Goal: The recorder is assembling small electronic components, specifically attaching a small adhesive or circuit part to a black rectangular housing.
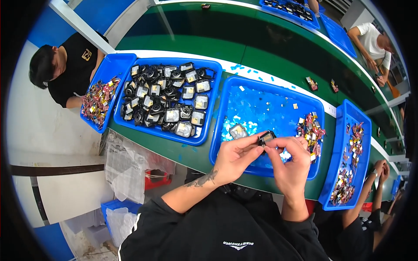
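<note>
Both hands meet over the blue tray (257, 85) in front of me. My left hand (235, 157) pinches a small black camera-like housing (266, 138) between thumb and fingers. Against the housing's lower edge, the thumb and forefinger of my right hand (291, 162) are closed; whether a smaller piece lies between them is hidden. Left of my fingers, a clear-faced housing (237, 131) rests in the tray among light-blue film scraps. A pile of small circuit boards with yellow and red parts (311, 132) fills the tray's right side.
To the left, a blue tray (204, 138) holds many black housings, beside another tray with small boards (101, 104). A narrow blue tray (333, 163) of boards stands right. Behind runs a green conveyor belt (257, 56) with loose boards. Co-workers sit left, far right and near right.
</note>
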### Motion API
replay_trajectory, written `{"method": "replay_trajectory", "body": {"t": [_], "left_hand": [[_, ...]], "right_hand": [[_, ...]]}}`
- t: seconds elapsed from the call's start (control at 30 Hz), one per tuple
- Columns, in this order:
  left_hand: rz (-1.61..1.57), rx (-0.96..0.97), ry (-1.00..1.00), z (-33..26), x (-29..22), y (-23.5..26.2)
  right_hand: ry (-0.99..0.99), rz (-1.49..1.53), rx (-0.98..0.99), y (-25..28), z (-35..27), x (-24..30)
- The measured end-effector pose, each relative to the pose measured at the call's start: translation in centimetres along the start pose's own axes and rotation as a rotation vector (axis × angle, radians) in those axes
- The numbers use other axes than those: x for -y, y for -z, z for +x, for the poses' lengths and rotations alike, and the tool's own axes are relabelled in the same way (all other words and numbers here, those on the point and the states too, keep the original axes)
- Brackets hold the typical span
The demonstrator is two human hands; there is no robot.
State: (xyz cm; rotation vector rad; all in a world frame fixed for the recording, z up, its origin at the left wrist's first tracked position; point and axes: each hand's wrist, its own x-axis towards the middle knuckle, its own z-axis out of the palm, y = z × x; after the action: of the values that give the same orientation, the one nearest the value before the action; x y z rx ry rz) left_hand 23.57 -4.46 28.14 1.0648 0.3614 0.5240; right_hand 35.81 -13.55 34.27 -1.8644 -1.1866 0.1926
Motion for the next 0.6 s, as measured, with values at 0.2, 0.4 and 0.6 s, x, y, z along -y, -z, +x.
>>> {"method": "replay_trajectory", "body": {"t": [0.2,0.4,0.6], "left_hand": [[0.036,0.016,-0.027,-0.13,-0.06,0.07],[0.047,0.008,0.009,-0.14,-0.09,0.01],[0.063,-0.005,0.020,-0.57,0.16,0.14]], "right_hand": [[0.034,-0.084,0.019,-0.09,0.12,-0.02],[-0.031,-0.056,0.044,-0.25,0.19,-0.08],[0.057,-0.143,0.043,-0.05,0.21,-0.16]]}}
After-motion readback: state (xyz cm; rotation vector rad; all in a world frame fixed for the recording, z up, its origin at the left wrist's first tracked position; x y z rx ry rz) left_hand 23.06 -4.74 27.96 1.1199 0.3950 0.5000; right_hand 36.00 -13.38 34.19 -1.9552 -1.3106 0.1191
